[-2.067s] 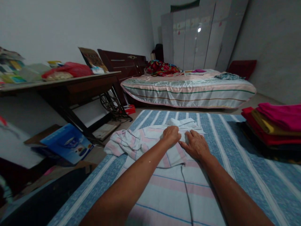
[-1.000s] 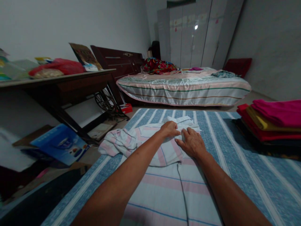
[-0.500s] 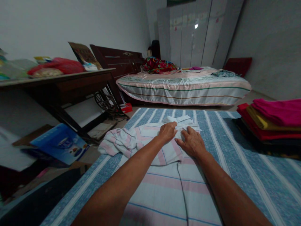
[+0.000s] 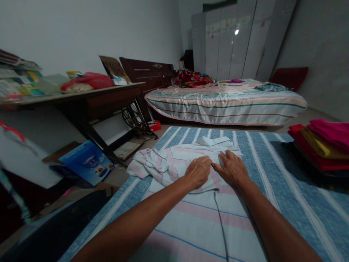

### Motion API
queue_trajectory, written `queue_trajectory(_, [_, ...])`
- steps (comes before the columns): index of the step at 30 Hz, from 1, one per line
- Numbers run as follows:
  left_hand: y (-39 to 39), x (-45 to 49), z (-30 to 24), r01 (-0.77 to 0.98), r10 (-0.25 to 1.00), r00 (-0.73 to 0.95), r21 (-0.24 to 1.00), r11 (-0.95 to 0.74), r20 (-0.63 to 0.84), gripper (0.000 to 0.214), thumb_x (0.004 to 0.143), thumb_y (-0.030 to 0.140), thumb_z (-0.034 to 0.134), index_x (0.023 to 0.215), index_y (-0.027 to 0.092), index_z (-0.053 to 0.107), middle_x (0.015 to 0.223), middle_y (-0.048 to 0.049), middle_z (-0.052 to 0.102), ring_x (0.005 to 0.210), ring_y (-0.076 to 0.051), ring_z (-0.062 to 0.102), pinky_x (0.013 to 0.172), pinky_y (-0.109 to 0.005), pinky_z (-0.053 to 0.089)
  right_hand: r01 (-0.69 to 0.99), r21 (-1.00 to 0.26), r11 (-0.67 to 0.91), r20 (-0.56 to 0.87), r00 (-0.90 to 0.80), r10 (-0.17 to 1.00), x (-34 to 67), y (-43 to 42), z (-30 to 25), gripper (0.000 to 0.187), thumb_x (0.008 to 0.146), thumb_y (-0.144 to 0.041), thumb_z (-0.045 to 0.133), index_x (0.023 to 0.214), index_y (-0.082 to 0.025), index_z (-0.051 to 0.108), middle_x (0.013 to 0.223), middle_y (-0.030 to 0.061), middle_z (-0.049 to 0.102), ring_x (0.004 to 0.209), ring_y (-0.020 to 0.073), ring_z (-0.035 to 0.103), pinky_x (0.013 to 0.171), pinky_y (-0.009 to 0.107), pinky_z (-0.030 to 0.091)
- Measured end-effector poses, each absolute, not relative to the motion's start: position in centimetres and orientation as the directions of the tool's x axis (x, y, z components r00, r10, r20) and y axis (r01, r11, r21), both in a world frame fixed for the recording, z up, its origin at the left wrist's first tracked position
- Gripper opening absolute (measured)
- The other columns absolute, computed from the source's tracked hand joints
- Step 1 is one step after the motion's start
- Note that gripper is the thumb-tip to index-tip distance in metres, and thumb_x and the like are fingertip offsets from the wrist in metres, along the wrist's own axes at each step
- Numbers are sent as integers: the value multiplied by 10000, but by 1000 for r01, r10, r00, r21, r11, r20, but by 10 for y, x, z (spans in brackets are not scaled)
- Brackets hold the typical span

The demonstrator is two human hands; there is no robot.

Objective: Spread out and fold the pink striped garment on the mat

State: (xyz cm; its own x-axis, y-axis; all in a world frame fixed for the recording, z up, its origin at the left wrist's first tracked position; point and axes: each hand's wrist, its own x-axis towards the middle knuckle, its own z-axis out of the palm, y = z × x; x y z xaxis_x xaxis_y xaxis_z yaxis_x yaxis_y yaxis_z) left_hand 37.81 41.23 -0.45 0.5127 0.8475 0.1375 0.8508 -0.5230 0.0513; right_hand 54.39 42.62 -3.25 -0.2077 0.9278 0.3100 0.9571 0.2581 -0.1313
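A pink-and-white striped shirt [image 4: 174, 160] lies spread on a blue-and-white striped bedsheet [image 4: 272, 174], one sleeve hanging over the left edge. My left hand [image 4: 198, 171] rests on the shirt's front with its fingers curled against the cloth. Beside it my right hand [image 4: 231, 168] lies flat on the shirt, fingers stretched out. The two hands nearly touch. A thin dark cord [image 4: 220, 222] runs from the shirt's lower edge toward me between my forearms.
A stack of folded red, yellow and magenta cloths [image 4: 321, 145] sits at the right. A second bed [image 4: 226, 102] stands beyond, with wardrobes [image 4: 231, 43] behind. At the left is a cluttered wooden table [image 4: 81, 94]; a blue box [image 4: 87, 162] lies on the floor.
My left hand has slid back toward me along the shirt, from near the collar to its lower front. The right hand stays roughly in place. The view has shifted slightly.
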Motion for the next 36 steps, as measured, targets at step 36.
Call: queue_trajectory(36, [383, 179, 69, 961, 972, -153, 257, 105, 176, 235, 843, 188, 428, 931, 140, 641, 1109, -145, 623, 1099, -241, 542, 959, -344, 392, 962, 32, 269, 287, -267, 920, 465, 387, -43, 594, 920, -514, 328, 1255, -46, 475, 1264, 235, 490, 1190, 323, 438, 943, 426, 338])
